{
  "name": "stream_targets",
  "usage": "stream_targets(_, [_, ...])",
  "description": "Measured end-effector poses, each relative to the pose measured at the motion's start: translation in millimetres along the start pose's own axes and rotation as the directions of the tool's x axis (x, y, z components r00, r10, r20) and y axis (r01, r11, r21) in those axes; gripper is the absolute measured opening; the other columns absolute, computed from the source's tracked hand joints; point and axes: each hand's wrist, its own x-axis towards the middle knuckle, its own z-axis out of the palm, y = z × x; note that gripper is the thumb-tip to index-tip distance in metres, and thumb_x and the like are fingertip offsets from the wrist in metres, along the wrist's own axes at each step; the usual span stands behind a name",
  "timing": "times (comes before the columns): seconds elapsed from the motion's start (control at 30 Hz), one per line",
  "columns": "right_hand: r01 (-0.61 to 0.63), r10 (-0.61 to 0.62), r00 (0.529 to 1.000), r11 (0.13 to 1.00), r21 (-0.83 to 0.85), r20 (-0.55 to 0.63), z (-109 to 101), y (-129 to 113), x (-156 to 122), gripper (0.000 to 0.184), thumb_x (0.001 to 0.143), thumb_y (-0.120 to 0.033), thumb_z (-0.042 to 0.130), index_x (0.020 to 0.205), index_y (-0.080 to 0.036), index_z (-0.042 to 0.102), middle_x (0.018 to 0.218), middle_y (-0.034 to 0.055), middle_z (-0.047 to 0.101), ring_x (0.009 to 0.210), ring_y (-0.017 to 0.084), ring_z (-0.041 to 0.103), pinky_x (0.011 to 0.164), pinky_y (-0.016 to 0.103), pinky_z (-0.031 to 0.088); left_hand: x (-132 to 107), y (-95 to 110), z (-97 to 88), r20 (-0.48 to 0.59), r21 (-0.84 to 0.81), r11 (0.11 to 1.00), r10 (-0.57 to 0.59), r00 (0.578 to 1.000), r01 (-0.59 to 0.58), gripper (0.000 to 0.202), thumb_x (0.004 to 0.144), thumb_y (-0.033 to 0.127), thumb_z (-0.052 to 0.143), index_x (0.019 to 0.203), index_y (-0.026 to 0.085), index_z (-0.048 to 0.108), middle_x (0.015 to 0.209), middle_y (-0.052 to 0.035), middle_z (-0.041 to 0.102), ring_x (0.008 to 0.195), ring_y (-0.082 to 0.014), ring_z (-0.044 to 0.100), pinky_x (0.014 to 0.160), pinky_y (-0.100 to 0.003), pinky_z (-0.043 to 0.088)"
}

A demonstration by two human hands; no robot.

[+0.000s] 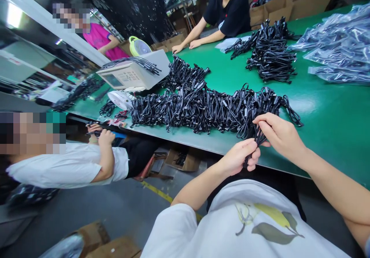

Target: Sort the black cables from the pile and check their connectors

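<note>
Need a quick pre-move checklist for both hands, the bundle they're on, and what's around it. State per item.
1. Left hand closed on bundle: ok, fingers wrap it near the table edge.
2. Right hand on the same bundle: ok for contact, at the part above the left hand; how firmly it grips, cannot tell.
3. Bundle free of pile: cannot tell, they overlap in this view.
4. Pile cables separated: not ok, they lie heaped against each other.
5. Bags away from both hands: ok, at the table's far right.
6. Cable count in bundle: cannot tell.
</note>
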Motion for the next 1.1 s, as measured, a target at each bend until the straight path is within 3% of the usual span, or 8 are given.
stream_targets(0.17, [-0.069,0.073,0.996,0.995,0.077,-0.049,-5.6,10.7,8.0,0.017,0.100,-0.038,0.064,0.112,-0.027,0.070,0.101,0.0037,0.075,0.079,0.021,0.072,0.074,0.034,0.057,2.9,-1.3,-2.5,-0.042,0.050,0.994,0.102,0.994,-0.100,0.050,0.083,0.054,0.079,0.110,0.014,0.066,0.081,-0.0001,0.057,0.063,-0.0083,0.054,0.054,-0.020,0.045])
stream_targets(0.33, [-0.166,0.197,0.980,0.858,0.485,-0.012,-5.5,18.7,6.3,0.047,0.096,-0.059,0.066,0.133,-0.029,0.063,0.127,0.0082,0.070,0.112,0.025,0.070,0.090,0.037,0.061,-0.6,9.5,-0.7,-0.083,-0.102,0.981,0.155,0.984,-0.163,0.043,0.086,0.050,0.077,0.103,0.012,0.067,0.070,0.0054,0.042,0.051,-0.0028,0.031,0.042,-0.015,0.017])
stream_targets(0.47, [-0.278,0.209,0.960,0.654,0.703,0.185,5.6,7.6,1.3,0.051,0.092,-0.065,0.067,0.128,-0.028,0.066,0.115,0.0072,0.075,0.102,0.026,0.074,0.075,0.034,0.064,0.5,5.4,6.7,-0.091,-0.104,0.989,0.094,0.991,-0.103,0.050,0.085,0.060,0.075,0.098,0.013,0.063,0.066,0.0080,0.034,0.049,-0.0030,0.018,0.041,-0.016,0.009])
stream_targets(0.57, [-0.282,0.218,0.959,0.632,0.722,0.183,12.6,-2.8,0.3,0.036,0.099,-0.054,0.064,0.122,-0.027,0.068,0.100,0.0054,0.076,0.088,0.022,0.074,0.065,0.029,0.062,1.6,-2.1,12.3,-0.079,-0.097,0.995,0.024,0.997,-0.031,0.060,0.083,0.075,0.068,0.088,0.016,0.057,0.060,0.0110,0.025,0.048,-0.0038,0.011,0.040,-0.016,0.008])
stream_targets(0.73, [-0.246,0.166,0.969,0.664,0.706,0.181,9.7,-1.5,0.3,0.043,0.099,-0.056,0.062,0.133,-0.029,0.064,0.116,0.0065,0.074,0.102,0.023,0.074,0.091,0.037,0.062,-5.0,-0.6,11.2,-0.059,-0.152,0.987,0.048,0.997,-0.057,0.059,0.079,0.072,0.074,0.088,0.017,0.055,0.058,0.0119,0.024,0.047,-0.0042,0.009,0.038,-0.015,0.007])
stream_targets(0.93, [0.041,-0.035,0.999,0.986,0.160,-0.041,11.1,0.0,-24.0,0.026,0.098,-0.034,0.070,0.123,-0.028,0.067,0.108,0.0067,0.073,0.087,0.022,0.073,0.082,0.036,0.061,-13.0,9.6,9.2,-0.066,-0.233,0.962,0.130,0.989,-0.142,0.053,0.085,0.064,0.074,0.111,0.020,0.061,0.059,0.0112,0.026,0.046,-0.0049,0.006,0.037,-0.014,0.005])
stream_targets(1.0, [0.194,-0.213,0.967,0.972,-0.133,-0.143,16.0,1.4,-33.8,0.034,0.097,-0.023,0.071,0.130,-0.028,0.065,0.112,0.0084,0.074,0.089,0.023,0.073,0.081,0.037,0.059,-12.8,11.3,8.7,-0.055,-0.279,0.950,0.131,0.990,-0.142,0.050,0.087,0.062,0.074,0.115,0.022,0.062,0.060,0.0109,0.026,0.046,-0.0048,0.006,0.037,-0.013,0.005])
stream_targets(1.1, [0.344,-0.430,0.892,0.845,-0.409,-0.138,20.7,7.8,-40.1,0.046,0.096,-0.016,0.069,0.138,-0.034,0.062,0.120,0.0070,0.076,0.097,0.024,0.074,0.082,0.037,0.058,-12.1,12.1,6.0,0.012,-0.345,0.938,0.039,0.999,-0.032,0.050,0.086,0.064,0.073,0.081,0.016,0.059,0.055,0.0105,0.024,0.044,-0.0038,0.005,0.033,-0.013,0.005])
